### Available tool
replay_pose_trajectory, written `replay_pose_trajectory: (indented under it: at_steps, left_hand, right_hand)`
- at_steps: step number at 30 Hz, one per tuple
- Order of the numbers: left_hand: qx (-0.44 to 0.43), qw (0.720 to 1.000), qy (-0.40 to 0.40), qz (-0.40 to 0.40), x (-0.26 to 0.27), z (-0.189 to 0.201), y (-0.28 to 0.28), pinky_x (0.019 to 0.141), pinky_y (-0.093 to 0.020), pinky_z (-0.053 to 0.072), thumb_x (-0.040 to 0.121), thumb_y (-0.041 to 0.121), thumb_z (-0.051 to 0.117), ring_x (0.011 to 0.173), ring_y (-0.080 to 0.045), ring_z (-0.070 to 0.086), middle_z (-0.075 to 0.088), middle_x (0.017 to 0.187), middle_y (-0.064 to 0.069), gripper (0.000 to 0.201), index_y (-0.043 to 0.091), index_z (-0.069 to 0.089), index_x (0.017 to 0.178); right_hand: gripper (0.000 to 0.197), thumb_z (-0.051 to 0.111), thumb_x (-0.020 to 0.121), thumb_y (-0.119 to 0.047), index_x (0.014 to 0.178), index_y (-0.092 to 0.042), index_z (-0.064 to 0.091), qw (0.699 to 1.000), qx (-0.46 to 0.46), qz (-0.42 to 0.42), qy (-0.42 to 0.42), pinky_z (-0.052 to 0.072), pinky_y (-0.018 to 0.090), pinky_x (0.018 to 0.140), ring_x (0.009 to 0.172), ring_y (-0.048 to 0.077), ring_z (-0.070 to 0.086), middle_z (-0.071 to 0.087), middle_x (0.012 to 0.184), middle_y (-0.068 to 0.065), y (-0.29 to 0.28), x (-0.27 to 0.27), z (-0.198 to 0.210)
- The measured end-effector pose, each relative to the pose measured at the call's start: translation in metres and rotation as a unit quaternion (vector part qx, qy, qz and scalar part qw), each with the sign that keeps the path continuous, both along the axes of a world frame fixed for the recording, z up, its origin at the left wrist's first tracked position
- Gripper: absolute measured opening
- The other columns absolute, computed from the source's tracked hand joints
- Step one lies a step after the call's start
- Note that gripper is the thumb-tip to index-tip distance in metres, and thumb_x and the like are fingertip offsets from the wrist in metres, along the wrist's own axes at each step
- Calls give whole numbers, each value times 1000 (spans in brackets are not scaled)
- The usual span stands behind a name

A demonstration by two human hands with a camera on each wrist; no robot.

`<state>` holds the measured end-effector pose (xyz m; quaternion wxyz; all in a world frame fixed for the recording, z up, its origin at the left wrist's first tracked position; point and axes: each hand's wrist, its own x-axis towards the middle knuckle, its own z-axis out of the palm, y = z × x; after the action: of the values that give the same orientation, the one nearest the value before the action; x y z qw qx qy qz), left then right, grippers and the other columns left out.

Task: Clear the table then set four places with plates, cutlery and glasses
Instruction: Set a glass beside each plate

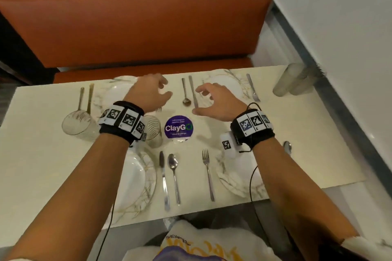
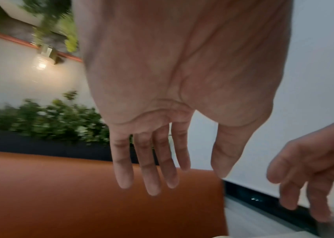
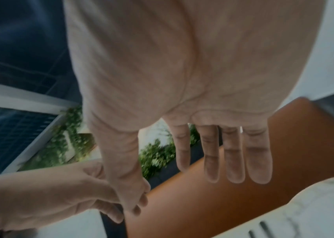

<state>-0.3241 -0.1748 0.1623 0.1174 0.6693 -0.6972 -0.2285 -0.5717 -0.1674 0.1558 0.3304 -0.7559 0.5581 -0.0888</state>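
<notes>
Both hands hover over the far middle of the bench (image 1: pixel 318 133), holding nothing. The left hand (image 1: pixel 148 93) is wide, fingers loosely spread above the far left plate (image 1: pixel 114 95). The right hand (image 1: pixel 218 101) is wide too, fingers relaxed, just right of the far spoon (image 1: pixel 185 93) and knife (image 1: pixel 193 90). The far right plate (image 1: pixel 233 84) has a fork (image 1: pixel 252 87) on its right. Near plates (image 1: pixel 135 178) lie under the forearms, cutlery between them. One glass (image 1: pixel 78 124) lies tipped at left; another (image 1: pixel 153 130) stands by the purple sticker (image 1: pixel 178 127). Two more glasses (image 1: pixel 286 79) lie at far right.
</notes>
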Motion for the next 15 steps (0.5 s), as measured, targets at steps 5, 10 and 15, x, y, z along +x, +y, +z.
replay_pose_trajectory:
  at_steps: [5, 10, 15]
  left_hand:
    - [2, 996, 43, -81, -132, 15, -34, 78, -41, 63, 96, 42, 67, 94, -12, 67, 69, 106, 9, 31, 26, 65, 122]
    - [-20, 985, 58, -163, -276, 21, -72, 87, -38, 58, 96, 39, 68, 99, -12, 65, 68, 105, 10, 31, 25, 65, 123]
    - [-13, 979, 23, -204, -393, 7, -127, 94, -35, 51, 92, 39, 74, 115, -19, 60, 62, 126, 0, 48, 22, 59, 134]
  right_hand:
    - [59, 77, 78, -54, 129, -29, 58, 996, -28, -81, 0, 48, 36, 95, 108, 15, 54, 57, 120, -5, -17, -113, 5]
    - [62, 76, 76, -53, 129, -29, 57, 984, -62, -158, 59, 47, 40, 97, 111, 21, 53, 58, 120, -1, -57, -242, 1]
    - [79, 73, 66, -52, 138, -30, 47, 964, -60, -183, 184, 41, 48, 107, 132, 34, 39, 50, 140, 8, -114, -347, -12]
